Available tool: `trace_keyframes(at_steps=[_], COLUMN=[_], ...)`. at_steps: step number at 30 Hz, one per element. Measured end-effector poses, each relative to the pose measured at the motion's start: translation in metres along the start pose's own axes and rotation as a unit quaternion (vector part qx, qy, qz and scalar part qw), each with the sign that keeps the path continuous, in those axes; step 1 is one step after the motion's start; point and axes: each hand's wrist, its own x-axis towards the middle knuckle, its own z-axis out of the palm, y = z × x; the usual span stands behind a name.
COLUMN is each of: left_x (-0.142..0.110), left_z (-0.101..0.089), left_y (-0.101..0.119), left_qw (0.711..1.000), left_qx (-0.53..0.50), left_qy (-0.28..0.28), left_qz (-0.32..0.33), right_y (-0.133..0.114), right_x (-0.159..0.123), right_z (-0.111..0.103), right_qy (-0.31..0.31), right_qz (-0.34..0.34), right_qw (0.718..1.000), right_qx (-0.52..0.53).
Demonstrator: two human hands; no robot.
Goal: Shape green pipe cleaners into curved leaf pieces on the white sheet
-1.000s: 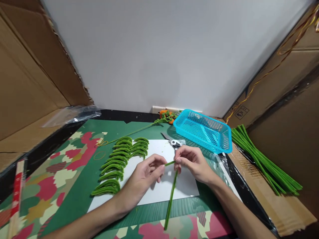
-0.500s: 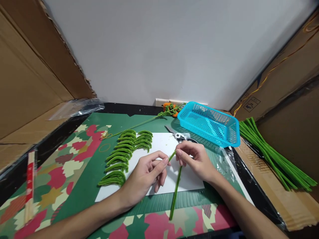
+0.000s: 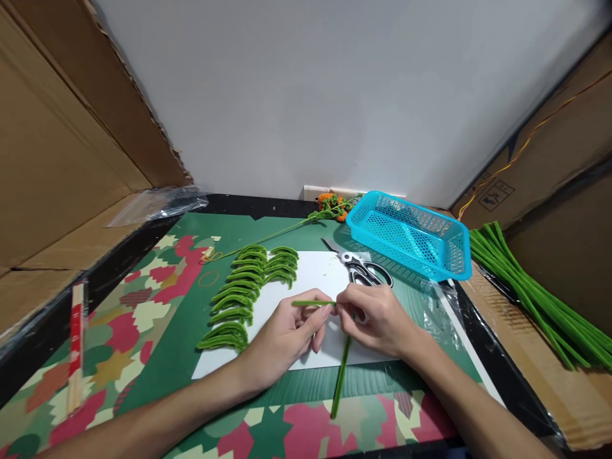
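Between the fingers of both hands is a green pipe cleaner (image 3: 340, 382), its long part hanging down toward the near edge and a short end pointing left across the left fingers. My left hand (image 3: 291, 328) is closed, thumb and forefinger pinching that short part. My right hand (image 3: 375, 315) is closed on the pipe cleaner near the bend, partly hiding it. Black-and-white scissors (image 3: 361, 264) lie partly open just behind my right hand. To the left, several curved green pipe-cleaner pieces (image 3: 234, 299) lie in two columns, partly on a white sheet (image 3: 313, 271).
A blue plastic basket (image 3: 408, 236) stands at the back right. Beside it are a bundle of long green pipe cleaners (image 3: 535, 293) on cardboard and an orange flower with a green stem (image 3: 329, 207). Rubber bands (image 3: 209, 278) and a red-wrapped stick (image 3: 76, 344) lie left. Cardboard walls flank the table.
The pipe cleaner's short end now lies leftward over my left fingers. My right hand has turned, its fingers closer to the left hand. The camera view has shifted slightly, exposing more of the scissors.
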Motion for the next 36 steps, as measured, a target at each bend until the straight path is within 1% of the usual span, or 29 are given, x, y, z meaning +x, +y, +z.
trace_keyframes(at_steps=[7,12,16,18,22,25,28,32,36], left_x=[0.0,-0.0001,0.0003,0.0009,0.0014,0.0011,0.0017,0.0027,0.0024], left_z=[-0.001,-0.002,-0.0022,-0.0023,-0.0018,-0.0009,-0.0005,-0.0012,-0.0021], left_y=[-0.0026,-0.0078,-0.0081,-0.0069,-0.0029,-0.0004,-0.0004,-0.0017,-0.001], left_qw=[0.999,0.998,0.998,0.998,0.996,0.995,0.994,0.994,0.994], left_qx=[0.008,0.016,0.016,0.012,0.011,0.013,0.009,0.004,0.001], left_qy=[0.037,0.063,0.058,0.063,0.084,0.098,0.106,0.1,0.098], left_qz=[0.006,0.016,0.017,0.021,0.025,0.029,0.037,0.04,0.043], right_y=[0.0,-0.0047,-0.007,-0.0067,-0.0067,-0.0076,-0.008,-0.0075,-0.0079], right_x=[-0.0013,0.0,-0.0001,-0.0003,-0.0001,0.0008,0.0022,0.0037,0.0028], right_z=[0.0016,-0.0023,-0.0035,-0.003,-0.0012,0.0005,0.0027,0.0043,0.0039], right_qy=[0.006,-0.01,-0.025,-0.028,-0.005,0.025,0.045,0.067,0.058], right_qz=[0.0,-0.005,0.003,-0.005,-0.044,-0.063,-0.073,-0.072,-0.052], right_qw=[1.0,1.0,0.999,1.0,0.996,0.993,0.99,0.988,0.993], right_qx=[0.01,0.019,0.028,0.008,-0.072,-0.1,-0.112,-0.115,-0.084])
